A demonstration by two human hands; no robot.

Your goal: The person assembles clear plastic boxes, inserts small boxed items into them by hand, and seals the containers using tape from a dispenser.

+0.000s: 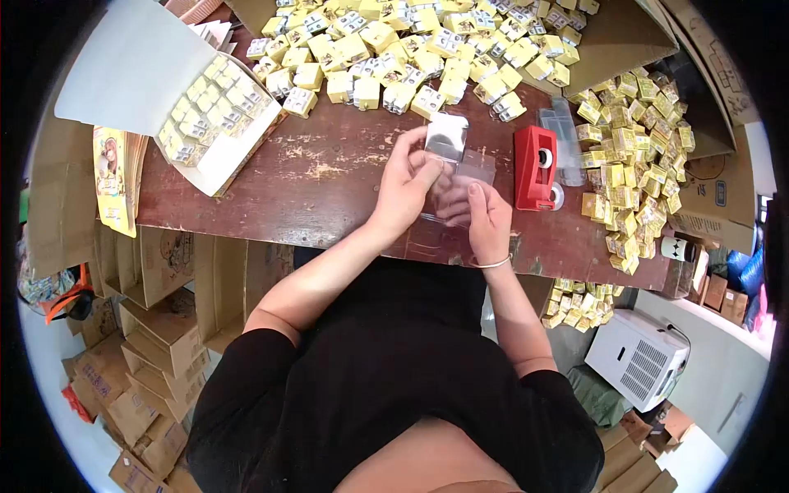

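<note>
My left hand (407,187) is closed around a small white and silver-grey box-like piece (446,138), gripping its lower end above the table. Just right of it, my right hand (491,220) pinches a clear plastic sleeve or sheet (478,171) between thumb and fingers. Some of the right fingers show through the film. Where the plastic meets the left fingertips, I cannot tell if it touches the piece. A red tape dispenser (532,168) stands to the right of my right hand.
A heap of small yellow boxes (378,37) covers the back of the dark red table (320,168). An open white carton (218,168) holds similar boxes at left, by yellow printed packaging (115,181). More wrapped boxes (637,164) pile up right, beside clear plastic pieces (561,135).
</note>
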